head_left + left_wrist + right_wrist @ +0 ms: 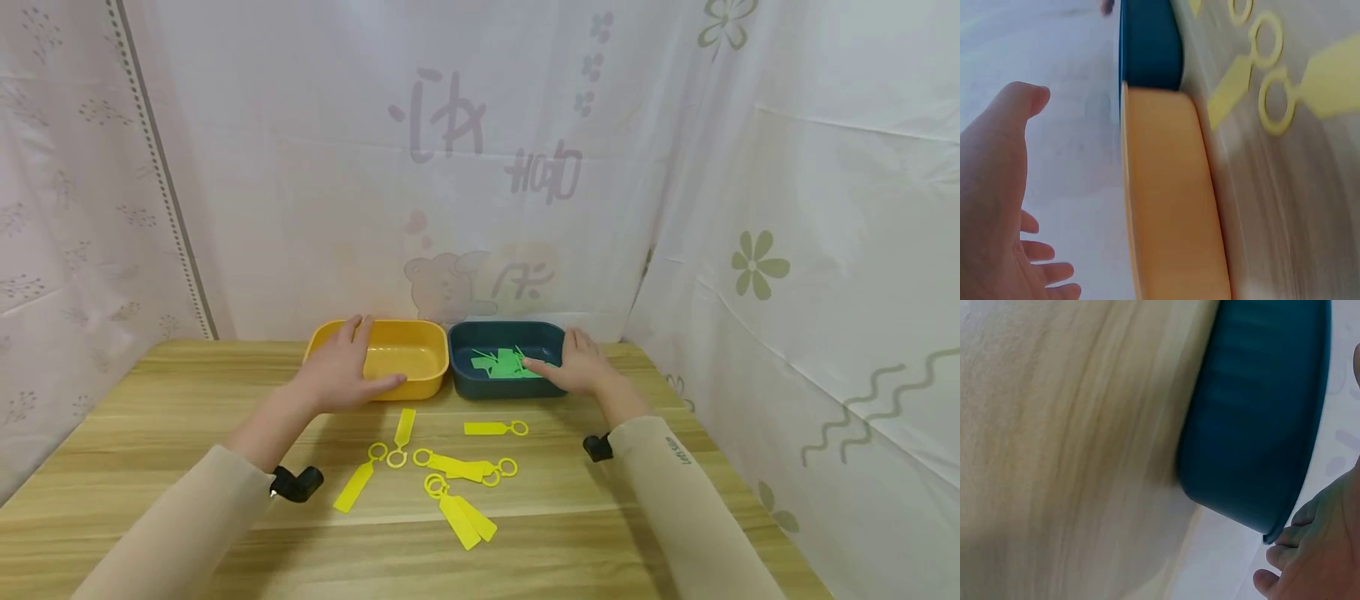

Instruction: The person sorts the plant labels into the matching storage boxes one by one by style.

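Tub no. 1 [425, 388], yellow, sits at the rear of the table [150, 450]; tub no. 2 [502, 389], dark teal, is just beside it on the R, w/ a pile of flat green pieces [506, 364] inside. L hand [333, 371] is over the L part of the yellow one, fingers loosely straight, thumb apart, grasping nothing. R hand [579, 368] is at the R end of the teal one, fingers relaxed, not clenched; can't tell if they touch the rim. Nearer the person, yellow tags [352, 490] w/ ring ends lie flat, some singly, others overlapping. Beige sleeves [180, 525] cover the forearms, w/ a black device [298, 483] at each wrist. Behind hangs a pale curtain [300, 208] w/ bear & lettering prints.
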{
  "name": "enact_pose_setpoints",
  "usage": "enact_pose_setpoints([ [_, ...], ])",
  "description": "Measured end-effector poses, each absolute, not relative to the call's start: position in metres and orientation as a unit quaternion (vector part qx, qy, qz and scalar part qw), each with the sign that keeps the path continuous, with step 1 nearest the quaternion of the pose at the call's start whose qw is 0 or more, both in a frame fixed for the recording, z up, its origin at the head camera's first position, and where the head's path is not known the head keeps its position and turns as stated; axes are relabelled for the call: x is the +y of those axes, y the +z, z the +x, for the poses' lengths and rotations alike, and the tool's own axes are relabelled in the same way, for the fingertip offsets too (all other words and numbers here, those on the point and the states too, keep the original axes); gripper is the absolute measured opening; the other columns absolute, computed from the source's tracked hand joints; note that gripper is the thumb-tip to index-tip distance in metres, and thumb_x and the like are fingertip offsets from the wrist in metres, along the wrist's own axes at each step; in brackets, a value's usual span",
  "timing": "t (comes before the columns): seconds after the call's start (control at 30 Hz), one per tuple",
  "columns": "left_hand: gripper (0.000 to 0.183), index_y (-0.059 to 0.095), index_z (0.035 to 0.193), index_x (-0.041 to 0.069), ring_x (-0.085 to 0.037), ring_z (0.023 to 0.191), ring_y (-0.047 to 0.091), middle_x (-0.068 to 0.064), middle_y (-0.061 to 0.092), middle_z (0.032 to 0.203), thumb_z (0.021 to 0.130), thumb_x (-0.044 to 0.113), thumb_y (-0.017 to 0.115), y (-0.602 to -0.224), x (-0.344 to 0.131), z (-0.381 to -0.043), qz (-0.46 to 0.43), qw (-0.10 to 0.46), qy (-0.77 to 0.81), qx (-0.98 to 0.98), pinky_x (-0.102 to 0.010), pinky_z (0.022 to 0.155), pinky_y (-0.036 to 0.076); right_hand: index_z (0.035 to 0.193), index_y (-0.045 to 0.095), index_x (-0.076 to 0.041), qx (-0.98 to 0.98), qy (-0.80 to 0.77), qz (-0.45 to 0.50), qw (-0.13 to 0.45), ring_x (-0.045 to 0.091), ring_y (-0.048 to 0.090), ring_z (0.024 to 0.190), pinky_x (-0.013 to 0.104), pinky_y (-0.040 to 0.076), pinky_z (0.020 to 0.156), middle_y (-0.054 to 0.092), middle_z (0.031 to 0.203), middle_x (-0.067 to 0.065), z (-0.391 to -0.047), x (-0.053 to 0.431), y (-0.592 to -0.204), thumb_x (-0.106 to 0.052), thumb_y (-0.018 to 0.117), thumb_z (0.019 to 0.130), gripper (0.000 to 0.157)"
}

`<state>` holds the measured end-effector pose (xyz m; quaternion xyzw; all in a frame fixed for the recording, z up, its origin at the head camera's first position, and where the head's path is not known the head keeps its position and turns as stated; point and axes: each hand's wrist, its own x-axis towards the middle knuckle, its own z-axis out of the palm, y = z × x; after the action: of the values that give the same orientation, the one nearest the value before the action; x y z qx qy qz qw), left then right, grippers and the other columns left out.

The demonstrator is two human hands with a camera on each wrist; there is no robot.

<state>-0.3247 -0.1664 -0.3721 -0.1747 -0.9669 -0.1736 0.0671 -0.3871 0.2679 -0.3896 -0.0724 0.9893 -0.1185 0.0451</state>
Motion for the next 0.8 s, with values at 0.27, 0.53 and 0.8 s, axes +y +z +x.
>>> enact_pose_setpoints([
  [0.27, 0.115, 0.022, 0.176, 0.008, -0.050, 0.155, 0.047, -0.024, 0.024, 0.180, 0.095, 0.076, 0.068, -0.367, -0.146, -0.294, -0.267, 0.051, -0.156, -0.950, -0.065, 0.120, 0.047, 0.170, -0.005, 0.013, 0.989, -0.122, -0.054, 0.067, 0.052, -0.004, 0.170, 0.068, 0.005, 0.136, -0.008, 0.180, 0.034, -0.387, 0.268, -0.394, -0.095, 0.041, 0.094, 0.140],
  [0.53, 0.106, 0.025, 0.177, 0.019, -0.043, 0.157, 0.046, -0.015, 0.027, 0.181, 0.096, 0.072, 0.070, -0.359, -0.130, -0.277, -0.310, 0.030, -0.163, -0.936, -0.062, 0.123, 0.047, 0.169, -0.006, 0.014, 0.988, -0.130, -0.043, 0.068, 0.053, -0.006, 0.169, 0.068, 0.003, 0.136, -0.009, 0.180, 0.036, -0.388, 0.272, -0.400, -0.098, 0.041, 0.091, 0.144],
  [0.8, 0.092, 0.041, 0.171, 0.021, -0.038, 0.157, 0.048, -0.010, 0.039, 0.177, 0.097, 0.065, 0.073, -0.357, -0.119, -0.267, -0.319, -0.003, -0.158, -0.934, -0.060, 0.126, 0.043, 0.169, -0.005, 0.014, 0.990, -0.123, -0.030, 0.058, 0.052, -0.001, 0.170, 0.066, 0.007, 0.137, -0.005, 0.180, 0.035, -0.388, 0.276, -0.406, -0.101, 0.040, 0.088, 0.148],
])
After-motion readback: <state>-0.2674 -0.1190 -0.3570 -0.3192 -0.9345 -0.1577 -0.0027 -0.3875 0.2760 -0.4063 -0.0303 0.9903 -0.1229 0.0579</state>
